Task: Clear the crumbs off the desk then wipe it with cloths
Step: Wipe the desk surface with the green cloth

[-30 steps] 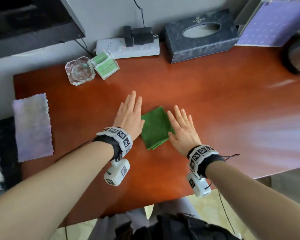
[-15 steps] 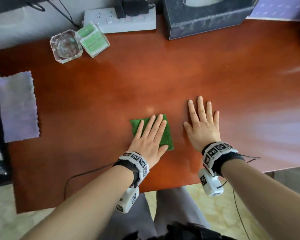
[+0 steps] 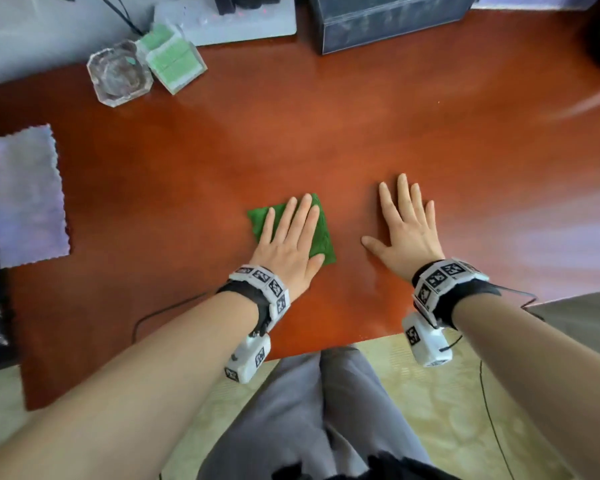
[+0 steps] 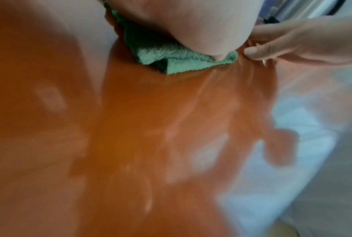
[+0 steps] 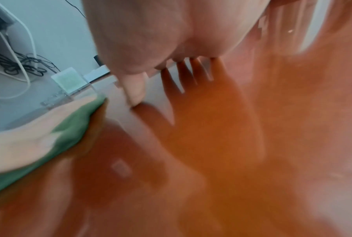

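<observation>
A folded green cloth (image 3: 323, 237) lies on the reddish-brown desk (image 3: 326, 133), near the front edge. My left hand (image 3: 288, 237) presses flat on it with straight fingers; the left wrist view shows the palm on the cloth (image 4: 171, 59). My right hand (image 3: 404, 223) lies flat on the bare desk to the right of the cloth, fingers spread. In the right wrist view the green cloth (image 5: 69, 136) sits under the other hand at the left. A second, pale purple-grey cloth (image 3: 25, 195) lies spread at the desk's left edge. No crumbs show.
At the back left stand a glass ashtray (image 3: 118, 74) and a green-and-white packet (image 3: 174, 60). A white power strip (image 3: 229, 19) and a dark tissue box (image 3: 388, 19) sit along the back wall. The desk's front edge (image 3: 326, 344) runs just below my wrists.
My left hand went from beside the green cloth onto it and pulled it toward the front edge. My right hand came off the cloth and now lies further right.
</observation>
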Motion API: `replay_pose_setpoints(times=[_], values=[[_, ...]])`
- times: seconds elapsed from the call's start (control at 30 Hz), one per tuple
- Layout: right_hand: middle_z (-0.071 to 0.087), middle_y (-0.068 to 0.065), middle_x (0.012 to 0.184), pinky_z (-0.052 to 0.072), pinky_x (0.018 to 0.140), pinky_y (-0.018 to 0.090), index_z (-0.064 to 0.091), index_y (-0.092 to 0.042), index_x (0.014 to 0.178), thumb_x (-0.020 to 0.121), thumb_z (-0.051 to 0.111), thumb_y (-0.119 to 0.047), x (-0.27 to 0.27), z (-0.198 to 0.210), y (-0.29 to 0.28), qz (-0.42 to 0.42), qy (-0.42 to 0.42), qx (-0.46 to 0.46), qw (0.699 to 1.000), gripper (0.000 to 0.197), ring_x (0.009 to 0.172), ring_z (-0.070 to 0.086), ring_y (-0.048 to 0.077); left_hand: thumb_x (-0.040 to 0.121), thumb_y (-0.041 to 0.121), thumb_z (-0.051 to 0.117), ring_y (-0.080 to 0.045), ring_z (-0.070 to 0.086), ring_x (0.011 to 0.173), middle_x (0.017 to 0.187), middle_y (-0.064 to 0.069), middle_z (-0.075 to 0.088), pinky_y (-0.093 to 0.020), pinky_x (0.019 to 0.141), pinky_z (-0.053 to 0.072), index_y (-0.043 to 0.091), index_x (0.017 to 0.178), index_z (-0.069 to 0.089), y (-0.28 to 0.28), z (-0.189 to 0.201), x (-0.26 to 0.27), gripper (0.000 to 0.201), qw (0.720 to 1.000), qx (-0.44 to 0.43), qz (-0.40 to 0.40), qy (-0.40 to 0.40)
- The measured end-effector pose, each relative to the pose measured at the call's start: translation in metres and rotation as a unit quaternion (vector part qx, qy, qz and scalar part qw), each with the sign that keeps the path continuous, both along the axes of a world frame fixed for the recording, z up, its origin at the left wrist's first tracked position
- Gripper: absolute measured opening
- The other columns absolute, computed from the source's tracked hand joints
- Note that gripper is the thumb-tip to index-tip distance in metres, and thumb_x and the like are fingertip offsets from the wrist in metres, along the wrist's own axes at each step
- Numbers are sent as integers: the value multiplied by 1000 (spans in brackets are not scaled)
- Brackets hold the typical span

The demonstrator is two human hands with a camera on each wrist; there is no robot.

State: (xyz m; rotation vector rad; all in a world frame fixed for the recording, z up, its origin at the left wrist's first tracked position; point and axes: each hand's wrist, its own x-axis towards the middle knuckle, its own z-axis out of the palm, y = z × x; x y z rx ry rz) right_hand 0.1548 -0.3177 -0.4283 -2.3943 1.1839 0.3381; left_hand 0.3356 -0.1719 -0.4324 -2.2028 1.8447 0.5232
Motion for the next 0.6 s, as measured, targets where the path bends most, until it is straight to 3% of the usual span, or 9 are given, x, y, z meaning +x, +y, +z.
replay_pose_setpoints(times=[0.07,0.17,0.6], values=[[-24,6,161,-5,120,51,-10,-23,156,77,62,-68,-10,2,5,29,22,9,999,116,150,-16,29,100,52,26,-27,-15,151,163,-8,-21,-53,121,1,10,157,-10,26,1,-15,79,1000,24,-16,7],[-30,5,159,-5,121,52,-17,-23,155,70,67,-72,-13,5,4,52,53,19,997,129,149,-21,28,100,53,25,-26,-16,151,162,-6,-23,-52,121,-2,11,156,-13,35,-2,-19,80,999,26,-14,15],[-36,0,156,-9,120,52,-27,-27,150,66,71,-71,-5,5,3,36,82,40,995,137,147,-26,26,99,45,30,-27,-8,152,165,-7,-11,-52,122,3,11,158,-3,-10,-10,-21,76,1000,-26,0,-12]])
